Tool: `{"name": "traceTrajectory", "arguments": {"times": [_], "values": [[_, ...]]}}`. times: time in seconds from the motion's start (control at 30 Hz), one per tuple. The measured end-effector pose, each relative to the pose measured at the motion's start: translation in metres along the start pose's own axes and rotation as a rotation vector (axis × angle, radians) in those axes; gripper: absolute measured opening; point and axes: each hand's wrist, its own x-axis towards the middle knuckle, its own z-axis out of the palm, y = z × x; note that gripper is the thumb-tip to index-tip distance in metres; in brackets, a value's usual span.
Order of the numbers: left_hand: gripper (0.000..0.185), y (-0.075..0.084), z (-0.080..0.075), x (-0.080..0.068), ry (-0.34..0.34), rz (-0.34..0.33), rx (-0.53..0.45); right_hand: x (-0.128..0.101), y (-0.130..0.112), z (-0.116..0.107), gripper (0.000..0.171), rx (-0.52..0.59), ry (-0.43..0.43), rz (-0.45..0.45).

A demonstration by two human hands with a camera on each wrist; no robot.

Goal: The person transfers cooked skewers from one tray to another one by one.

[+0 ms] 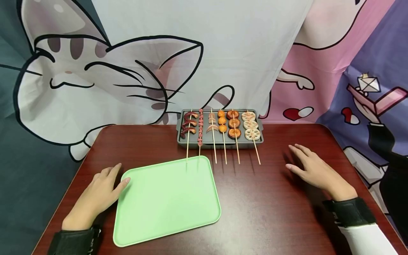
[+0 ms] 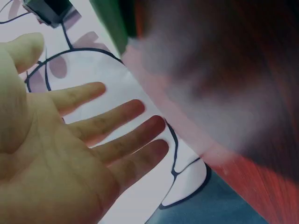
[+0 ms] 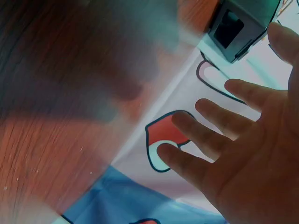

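My left hand [image 1: 98, 194] is beside the left edge of a light green tray [image 1: 165, 202], its thumb over the rim; I cannot tell whether it touches. In the left wrist view its fingers [image 2: 112, 123] are spread and hold nothing. My right hand [image 1: 318, 173] is over the right side of the table, also with extended fingers and nothing in it. Between the hands, at the back, a dark grey grill pan [image 1: 240, 145] bears several skewers: sausage pieces [image 1: 189, 123], small pink pieces [image 1: 200, 129], pale slices [image 1: 212, 122], orange balls [image 1: 222, 121], brown rounds [image 1: 234, 123] and lotus root slices [image 1: 250, 125].
The brown wooden table [image 1: 264, 212] holds the tray at front left and the grill pan at its back edge. Skewer sticks jut forward over the pan's front, two reaching the tray's back rim. A cartoon-printed cloth [image 1: 255, 53] hangs behind the table.
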Motion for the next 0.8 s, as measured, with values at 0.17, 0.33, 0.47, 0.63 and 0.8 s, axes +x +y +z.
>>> {"name": "traceTrajectory", "arguments": {"times": [0.17,0.33,0.47,0.63,0.8], "values": [[0.085,0.006,0.0,-0.001,-0.045,-0.043,-0.025,0.002,-0.004,0.002,0.067,0.034,0.027,0.003],[0.09,0.012,-0.003,-0.002,-0.143,-0.096,-0.059,0.002,-0.008,0.005,0.06,0.064,0.035,0.009],[0.086,0.016,-0.004,-0.003,-0.19,-0.116,-0.123,0.001,-0.011,0.007,0.055,0.108,0.026,0.023],[0.086,0.019,-0.004,-0.003,-0.221,-0.142,-0.173,0.0,-0.015,0.008,0.048,0.19,-0.027,0.084],[0.079,0.02,-0.002,-0.005,-0.256,-0.197,-0.186,0.0,-0.02,0.008,0.046,0.362,-0.118,0.137]]}}
